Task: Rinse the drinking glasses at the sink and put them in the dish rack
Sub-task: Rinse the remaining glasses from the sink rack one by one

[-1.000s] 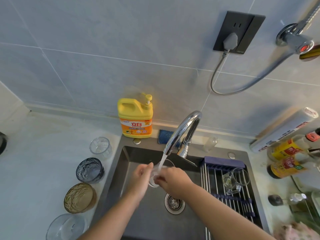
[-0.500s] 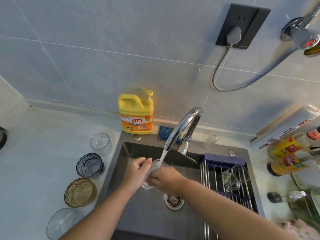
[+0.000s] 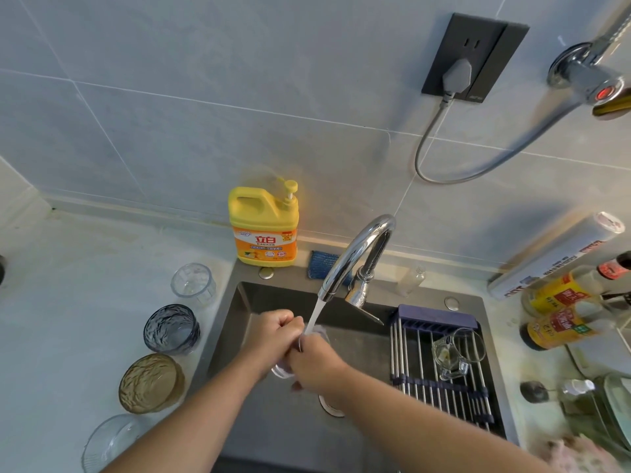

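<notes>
Since 0.5 s ago the left hand [image 3: 273,336] and right hand [image 3: 314,365] have closed tighter over the small clear drinking glass [image 3: 318,331], held under the chrome faucet [image 3: 358,247] stream above the dark sink [image 3: 249,302]. The left wraps its body and the right pinches its rim. Rinsing is in hand; next comes a carry right to the steel dish rack [image 3: 437,320]. The glass's long axis seemingly slants, mouth toward the spout.

I work from a single view, a wide-angle camera on the person's head. It faces forward and steeply down, standing close over the near edge of the sink [image 3: 266,298]. The tap [image 3: 358,247] sits near centre, the tiled wall [image 3: 205,97] fills the top half, the bench [image 3: 68,302] the left, and the dish rack [image 3: 437,315] the lower right.
</notes>
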